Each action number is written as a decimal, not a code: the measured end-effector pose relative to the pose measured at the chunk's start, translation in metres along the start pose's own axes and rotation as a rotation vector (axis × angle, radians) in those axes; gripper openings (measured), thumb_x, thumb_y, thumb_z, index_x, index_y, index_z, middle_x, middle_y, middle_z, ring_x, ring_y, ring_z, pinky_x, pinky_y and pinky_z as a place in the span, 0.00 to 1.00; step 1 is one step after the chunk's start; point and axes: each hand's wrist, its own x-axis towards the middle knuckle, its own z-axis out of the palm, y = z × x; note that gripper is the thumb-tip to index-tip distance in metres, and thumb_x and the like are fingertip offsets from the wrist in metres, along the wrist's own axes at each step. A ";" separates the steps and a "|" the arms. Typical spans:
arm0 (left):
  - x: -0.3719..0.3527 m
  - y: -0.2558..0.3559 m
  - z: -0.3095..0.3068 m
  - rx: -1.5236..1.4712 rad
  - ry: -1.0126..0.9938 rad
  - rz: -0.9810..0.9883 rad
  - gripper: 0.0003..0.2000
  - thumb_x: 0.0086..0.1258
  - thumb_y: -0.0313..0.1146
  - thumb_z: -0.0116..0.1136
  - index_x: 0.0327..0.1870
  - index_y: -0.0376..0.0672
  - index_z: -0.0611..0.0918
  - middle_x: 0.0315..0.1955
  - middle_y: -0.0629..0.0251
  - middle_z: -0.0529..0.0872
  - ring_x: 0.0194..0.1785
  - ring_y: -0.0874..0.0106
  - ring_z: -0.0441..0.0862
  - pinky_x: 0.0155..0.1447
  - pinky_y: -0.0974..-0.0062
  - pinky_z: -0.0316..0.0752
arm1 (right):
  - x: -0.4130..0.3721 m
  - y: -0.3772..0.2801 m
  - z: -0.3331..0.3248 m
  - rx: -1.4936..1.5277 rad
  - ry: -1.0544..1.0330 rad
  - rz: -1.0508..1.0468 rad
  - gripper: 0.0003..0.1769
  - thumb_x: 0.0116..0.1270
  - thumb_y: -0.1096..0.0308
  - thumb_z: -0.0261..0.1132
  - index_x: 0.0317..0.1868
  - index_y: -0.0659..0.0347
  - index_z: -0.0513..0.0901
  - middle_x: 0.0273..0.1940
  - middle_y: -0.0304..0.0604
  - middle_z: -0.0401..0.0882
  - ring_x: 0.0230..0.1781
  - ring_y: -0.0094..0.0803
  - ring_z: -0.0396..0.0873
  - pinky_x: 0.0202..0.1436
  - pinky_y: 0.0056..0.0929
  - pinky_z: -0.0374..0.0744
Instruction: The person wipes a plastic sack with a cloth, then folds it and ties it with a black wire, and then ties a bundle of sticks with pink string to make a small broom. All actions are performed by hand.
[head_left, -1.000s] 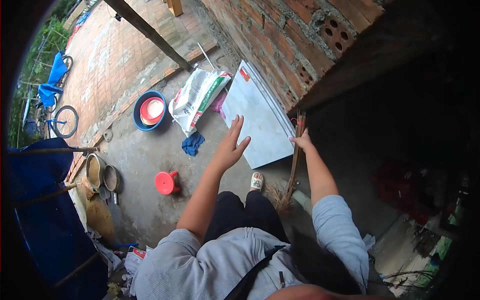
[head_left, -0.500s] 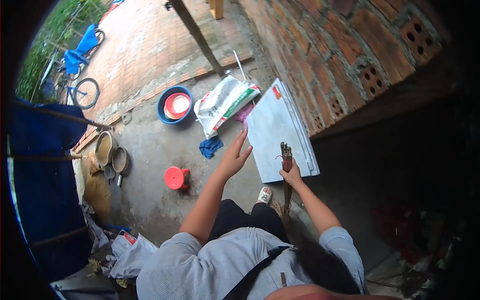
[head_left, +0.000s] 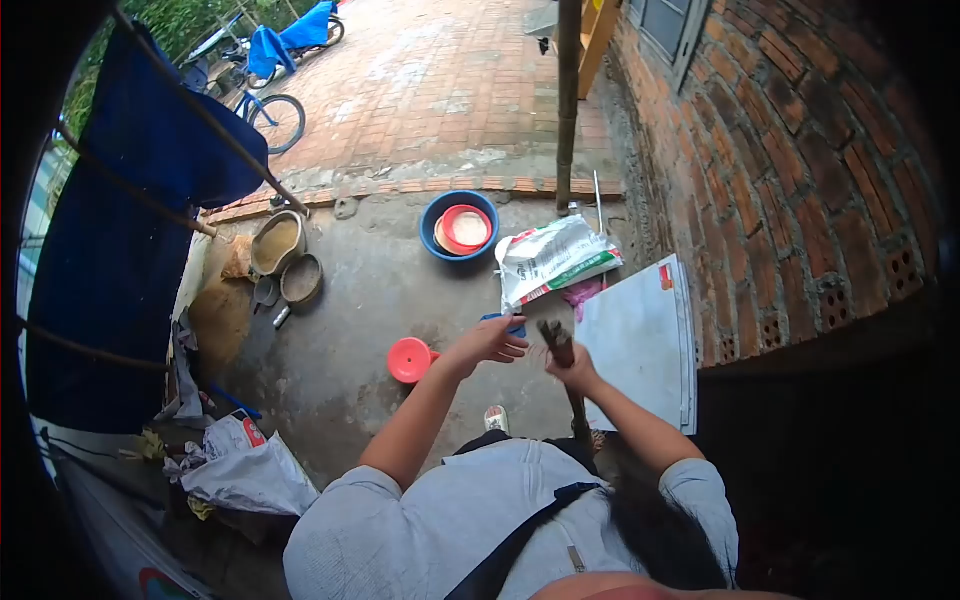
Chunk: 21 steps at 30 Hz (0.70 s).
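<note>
My right hand is wrapped round the upper part of a stick broom, a bundle of brown stalks held upright in front of my body. Its lower end is mostly hidden behind my arm and clothes. My left hand is open, fingers apart, and hovers just left of the broom's top without touching it. A blue cloth lies on the floor partly behind that hand. Left of my left forearm stands a red plastic stool.
A blue basin holds a red bowl. Beside it lie a white sack and flat grey-white panels near the brick wall. Old pots and crumpled white bags are on the left. A post rises ahead.
My view has swung round, so the yard and floor items now appear further right. My left hand has come closer to the broom's top, and the broom's top now tilts towards the left.
</note>
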 end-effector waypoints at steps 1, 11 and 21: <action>-0.005 -0.003 -0.018 -0.008 0.011 0.003 0.29 0.74 0.57 0.36 0.67 0.45 0.66 0.47 0.53 0.82 0.49 0.65 0.82 0.52 0.70 0.77 | 0.024 0.001 -0.002 0.066 -0.031 -0.006 0.08 0.51 0.74 0.67 0.29 0.60 0.75 0.27 0.33 0.75 0.23 0.18 0.71 0.26 0.22 0.72; -0.041 0.026 -0.068 -0.616 -0.140 0.158 0.36 0.72 0.62 0.29 0.65 0.35 0.63 0.54 0.40 0.76 0.55 0.54 0.78 0.55 0.61 0.77 | 0.172 -0.181 0.068 0.107 0.210 -0.395 0.14 0.51 0.74 0.67 0.40 0.61 0.78 0.23 0.33 0.74 0.22 0.17 0.68 0.27 0.21 0.71; 0.050 0.094 -0.078 -1.441 -0.001 0.738 0.26 0.75 0.49 0.40 0.63 0.37 0.65 0.53 0.56 0.77 0.54 0.63 0.78 0.59 0.66 0.74 | 0.221 -0.181 0.108 0.112 0.078 -0.511 0.24 0.47 0.66 0.78 0.34 0.60 0.69 0.28 0.35 0.74 0.30 0.19 0.72 0.35 0.20 0.73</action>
